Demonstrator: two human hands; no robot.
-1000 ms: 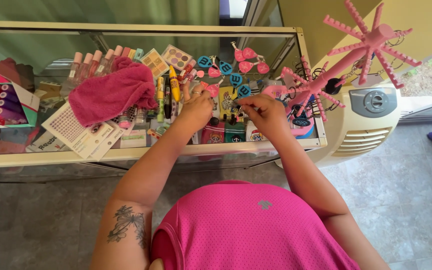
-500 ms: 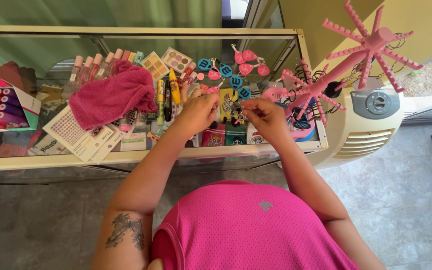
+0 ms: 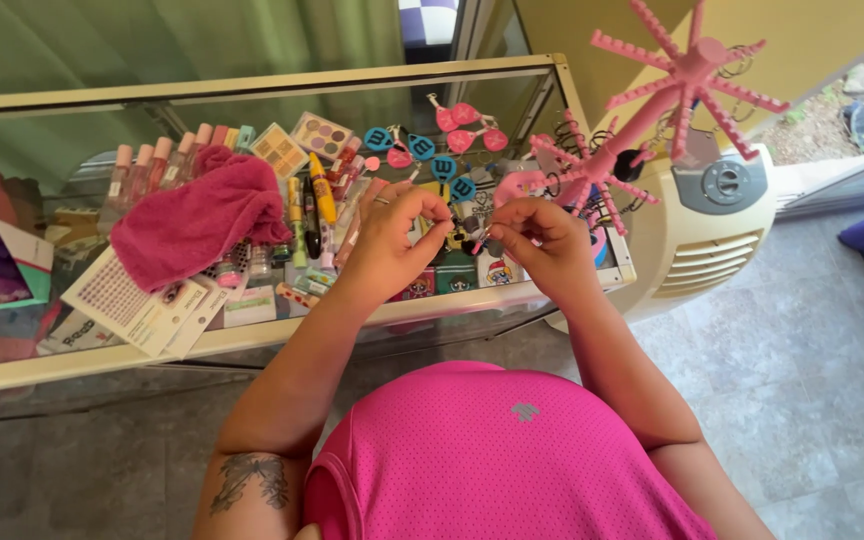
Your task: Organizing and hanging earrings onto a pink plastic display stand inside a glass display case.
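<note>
Both hands meet above the near middle of the glass bench (image 3: 252, 335), with a small keychain charm (image 3: 469, 238) caught between them. The left hand (image 3: 397, 235) has thumb and fingers curled together, pinching at the charm's left side; the right hand (image 3: 542, 235) pinches its right end, where a thin pink-tipped piece pokes out toward the left. The charm's axis runs roughly left to right, spanning the short gap between the two sets of fingertips, so neither hand is clearly nearer; what exactly each fingertip grips is too small to tell.

Just beyond lie the blue and pink keychains (image 3: 422, 150), with the pink towel (image 3: 197, 215) to the left and the pink branched display stand (image 3: 652, 110) to the right.

Compared with half a second ago, the hands sit closer together and a little nearer the body, lifted slightly off the clutter.
</note>
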